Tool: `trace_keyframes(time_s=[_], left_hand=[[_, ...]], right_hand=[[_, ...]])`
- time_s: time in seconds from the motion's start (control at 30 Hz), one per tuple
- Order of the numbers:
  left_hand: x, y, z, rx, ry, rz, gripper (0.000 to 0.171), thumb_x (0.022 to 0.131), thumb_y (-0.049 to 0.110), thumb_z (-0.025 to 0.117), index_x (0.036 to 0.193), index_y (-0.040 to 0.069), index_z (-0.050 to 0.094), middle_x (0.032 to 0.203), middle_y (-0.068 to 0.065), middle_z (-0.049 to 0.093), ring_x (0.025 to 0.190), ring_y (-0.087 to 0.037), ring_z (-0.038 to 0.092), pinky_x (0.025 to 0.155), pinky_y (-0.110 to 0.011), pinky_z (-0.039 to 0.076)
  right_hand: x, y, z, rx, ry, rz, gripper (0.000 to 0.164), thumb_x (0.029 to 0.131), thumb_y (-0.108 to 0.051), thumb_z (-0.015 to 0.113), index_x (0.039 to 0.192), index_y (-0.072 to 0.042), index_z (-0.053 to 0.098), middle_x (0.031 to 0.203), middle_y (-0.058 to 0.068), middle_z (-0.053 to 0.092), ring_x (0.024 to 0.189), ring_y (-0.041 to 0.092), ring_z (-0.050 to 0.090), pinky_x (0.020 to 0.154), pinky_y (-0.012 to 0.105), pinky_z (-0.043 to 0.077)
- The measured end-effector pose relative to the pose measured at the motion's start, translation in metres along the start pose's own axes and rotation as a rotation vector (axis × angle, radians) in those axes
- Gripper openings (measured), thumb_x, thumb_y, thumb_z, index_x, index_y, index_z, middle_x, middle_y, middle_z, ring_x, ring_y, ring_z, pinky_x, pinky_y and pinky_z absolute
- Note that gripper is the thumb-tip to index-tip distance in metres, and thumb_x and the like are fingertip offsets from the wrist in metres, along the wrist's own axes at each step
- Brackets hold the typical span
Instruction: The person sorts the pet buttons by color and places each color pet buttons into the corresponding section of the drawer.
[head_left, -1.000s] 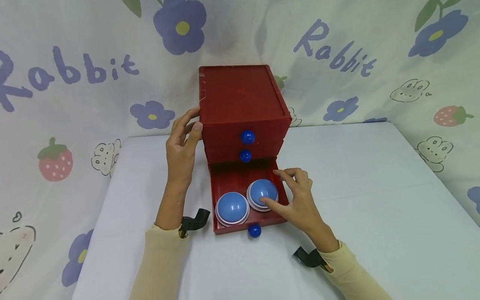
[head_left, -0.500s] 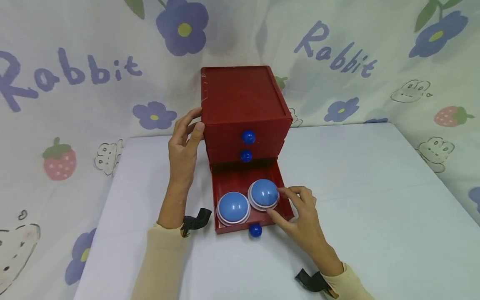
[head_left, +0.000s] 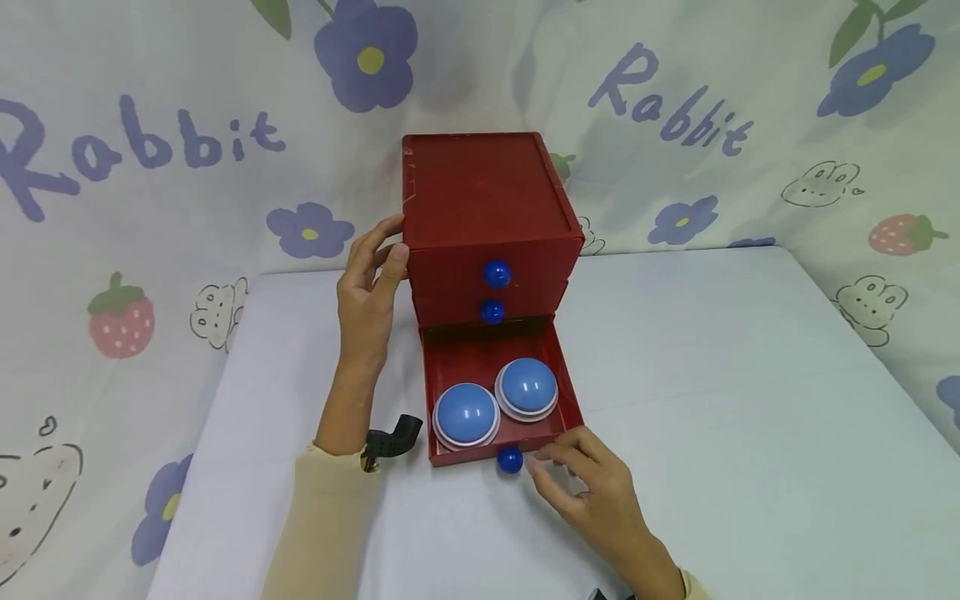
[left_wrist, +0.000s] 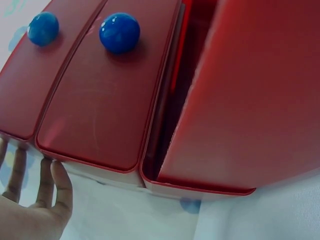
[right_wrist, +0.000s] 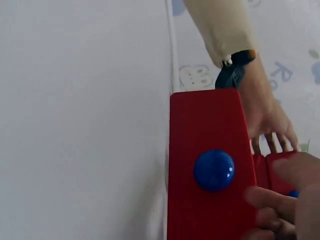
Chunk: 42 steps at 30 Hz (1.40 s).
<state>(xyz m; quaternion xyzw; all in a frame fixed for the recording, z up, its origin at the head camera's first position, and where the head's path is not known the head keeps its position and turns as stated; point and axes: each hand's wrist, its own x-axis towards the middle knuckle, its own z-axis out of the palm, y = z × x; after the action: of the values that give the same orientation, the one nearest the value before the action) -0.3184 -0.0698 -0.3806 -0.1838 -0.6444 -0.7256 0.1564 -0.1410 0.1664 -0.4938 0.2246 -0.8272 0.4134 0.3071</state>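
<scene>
A red cabinet (head_left: 480, 192) has its bottom drawer (head_left: 461, 354) pulled out. Two blue domes on round white bases, the left one (head_left: 467, 413) and the right one (head_left: 528, 385), sit inside, like push buttons. My left hand (head_left: 365, 304) rests against the cabinet's left side, fingers extended, also seen as a hand (left_wrist: 37, 207) in the left wrist view. Just right of the drawer's blue knob (head_left: 510, 460) is my right hand (head_left: 592, 492), thumb and fingers apart and bent. In the right wrist view the knob (right_wrist: 214, 170) stands apart from my fingers (right_wrist: 272, 202).
Two upper drawers are closed, with an upper blue knob (head_left: 497, 273) and a lower one (head_left: 492, 312). The white tabletop (head_left: 712, 375) extends on both sides. A patterned cloth (head_left: 465, 67) hangs behind the cabinet.
My right hand has moved from the right blue dome down toward the drawer's front, beside its knob. The left hand stays at the cabinet's side. Both domes remain in the drawer.
</scene>
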Motion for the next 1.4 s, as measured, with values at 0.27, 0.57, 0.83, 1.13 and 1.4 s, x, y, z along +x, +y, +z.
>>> trace_keyframes(time_s=[0.27,0.57,0.83,1.13,1.4], left_hand=[[0.000,0.000,-0.001,0.001,0.006,-0.005,0.041,0.100,0.017,0.057,0.141,0.009,0.057,0.141,-0.004,0.051,0.120,-0.029,0.050,0.094,-0.027,0.051],[0.001,0.000,0.002,0.007,-0.004,-0.003,0.041,0.101,0.016,0.056,0.141,0.009,0.057,0.140,-0.004,0.051,0.121,-0.030,0.049,0.094,-0.027,0.050],[0.000,0.002,0.001,0.019,0.007,-0.010,0.040,0.101,0.019,0.057,0.141,0.011,0.058,0.140,-0.004,0.051,0.120,-0.026,0.051,0.092,-0.026,0.050],[0.000,0.000,0.003,-0.007,0.010,-0.011,0.041,0.101,0.018,0.057,0.141,0.010,0.058,0.141,-0.004,0.051,0.122,-0.028,0.049,0.092,-0.027,0.050],[0.000,0.000,0.003,-0.002,0.021,-0.008,0.041,0.100,0.018,0.057,0.140,0.010,0.058,0.141,-0.004,0.051,0.121,-0.029,0.049,0.091,-0.027,0.049]], right_hand=[[-0.011,-0.006,0.015,0.079,-0.198,0.398,0.006,0.083,-0.018,0.083,0.084,-0.016,0.078,0.078,-0.016,0.060,0.064,0.003,0.053,0.053,0.017,0.048],[-0.009,-0.003,0.016,0.278,-0.249,0.664,0.016,0.089,-0.025,0.077,0.097,-0.012,0.077,0.079,-0.005,0.065,0.062,0.009,0.061,0.056,0.025,0.055],[-0.006,0.000,0.019,0.335,-0.230,0.638,0.011,0.089,-0.022,0.078,0.094,-0.012,0.077,0.077,-0.003,0.067,0.058,0.010,0.062,0.054,0.027,0.055],[-0.005,0.006,0.022,0.340,-0.210,0.643,0.012,0.088,-0.021,0.078,0.094,-0.010,0.077,0.080,-0.002,0.067,0.059,0.011,0.063,0.055,0.027,0.056],[-0.002,0.008,0.024,0.357,-0.207,0.644,0.014,0.088,-0.021,0.079,0.095,-0.009,0.077,0.080,-0.001,0.067,0.059,0.012,0.064,0.055,0.027,0.056]])
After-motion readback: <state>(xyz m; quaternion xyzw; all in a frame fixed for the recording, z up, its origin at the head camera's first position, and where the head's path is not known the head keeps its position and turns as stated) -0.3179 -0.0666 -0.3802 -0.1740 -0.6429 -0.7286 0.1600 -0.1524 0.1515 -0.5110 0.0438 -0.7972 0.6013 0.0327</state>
